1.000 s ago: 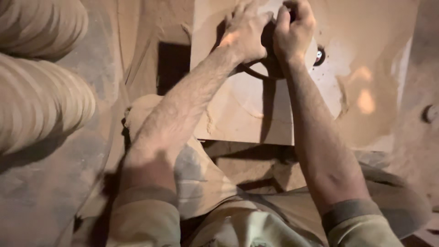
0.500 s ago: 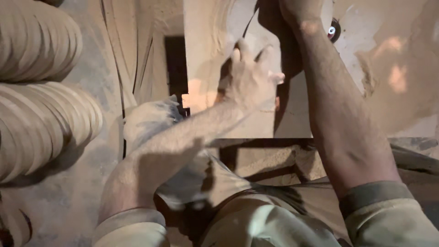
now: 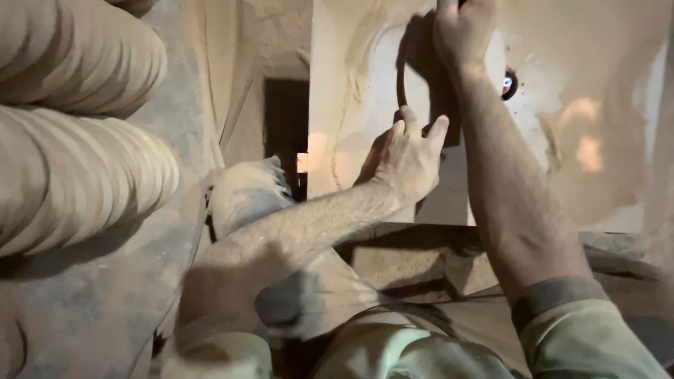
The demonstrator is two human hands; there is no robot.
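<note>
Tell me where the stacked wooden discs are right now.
In the head view the stacked wooden discs lie in rows along the left edge, on the dusty floor, left of the left hand and well apart from the pale work plate.

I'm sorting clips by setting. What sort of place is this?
Probably a dusty woodworking shop: rows of stacked round discs, a dust-coated flat machine table, and both hands, left hand and right hand, on a thin disc there.

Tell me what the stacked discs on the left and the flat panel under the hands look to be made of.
Stacked discs: thin round cut pieces, probably wood or plywood, pale tan, matte and dust-coated; their edges show as ribbed layers. Flat panel: likely a wood board, smooth and pale, with sawdust on it. The left hand rests on it; the right hand reaches further up.
</note>
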